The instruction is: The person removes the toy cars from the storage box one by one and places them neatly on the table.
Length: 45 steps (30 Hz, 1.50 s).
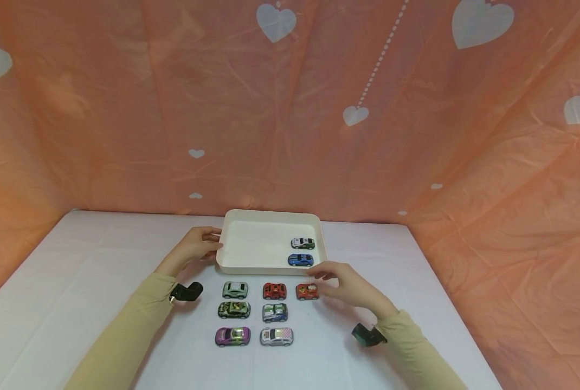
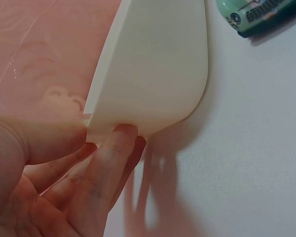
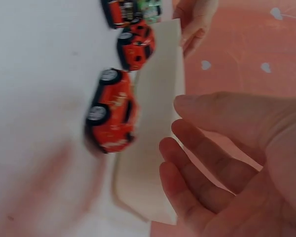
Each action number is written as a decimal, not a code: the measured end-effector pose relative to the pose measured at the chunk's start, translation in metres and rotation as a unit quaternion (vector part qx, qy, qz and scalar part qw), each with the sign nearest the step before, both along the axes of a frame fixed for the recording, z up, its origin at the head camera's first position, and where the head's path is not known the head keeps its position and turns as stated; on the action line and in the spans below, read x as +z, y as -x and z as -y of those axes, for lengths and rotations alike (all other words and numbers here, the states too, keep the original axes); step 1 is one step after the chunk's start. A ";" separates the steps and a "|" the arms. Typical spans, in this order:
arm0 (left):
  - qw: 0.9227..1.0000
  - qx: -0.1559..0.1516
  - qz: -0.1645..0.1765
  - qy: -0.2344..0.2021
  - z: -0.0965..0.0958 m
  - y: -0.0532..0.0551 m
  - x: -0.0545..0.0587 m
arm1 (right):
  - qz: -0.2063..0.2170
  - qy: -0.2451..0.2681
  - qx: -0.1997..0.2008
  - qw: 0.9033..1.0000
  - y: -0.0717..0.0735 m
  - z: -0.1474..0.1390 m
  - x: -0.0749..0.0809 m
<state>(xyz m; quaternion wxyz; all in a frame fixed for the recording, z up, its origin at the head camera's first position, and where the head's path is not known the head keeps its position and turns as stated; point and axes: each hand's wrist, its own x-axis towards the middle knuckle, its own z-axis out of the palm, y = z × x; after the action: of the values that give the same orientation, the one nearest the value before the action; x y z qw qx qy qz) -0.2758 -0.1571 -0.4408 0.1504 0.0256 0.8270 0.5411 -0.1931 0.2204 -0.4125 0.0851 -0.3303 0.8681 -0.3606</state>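
A white rectangular tray [image 1: 256,241] stands toward the back of the table, holding a white toy car [image 1: 302,243] and a blue toy car [image 1: 301,260] at its right side. My left hand [image 1: 194,246] pinches the tray's left edge, thumb at the rim and fingers against the outer wall in the left wrist view. Beside the tray's front right corner is my right hand [image 1: 348,284], its fingers loosely bent with nothing between them. Close to those fingertips, on the table, sits a red toy car with yellow markings [image 1: 307,291].
In front of the tray stand more toy cars: red and black [image 1: 274,291], pale green [image 1: 234,290], camouflage [image 1: 233,310], green and white [image 1: 275,312], purple [image 1: 232,336] and silver [image 1: 276,336]. An orange cloth [image 1: 270,135] with hearts hangs behind the white table [image 1: 100,271].
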 end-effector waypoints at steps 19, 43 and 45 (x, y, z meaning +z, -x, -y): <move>1.000 0.000 -0.001 -0.015 0.000 0.000 0.001 | -0.025 0.000 -0.024 0.999 0.036 0.006 0.040; 1.000 0.000 -0.001 -0.014 -0.001 -0.002 0.002 | 0.031 -0.028 -0.022 0.999 0.103 0.023 0.032; 1.000 0.000 -0.001 -0.013 0.000 -0.003 0.002 | 0.035 -0.033 -0.020 0.999 0.106 0.024 0.030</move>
<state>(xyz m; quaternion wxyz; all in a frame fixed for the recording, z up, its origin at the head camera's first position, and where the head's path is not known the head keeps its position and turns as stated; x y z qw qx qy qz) -0.2730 -0.1567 -0.4385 0.1493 0.0276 0.8197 0.5522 -0.2991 0.1960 -0.3826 0.1186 -0.2975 0.8823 -0.3450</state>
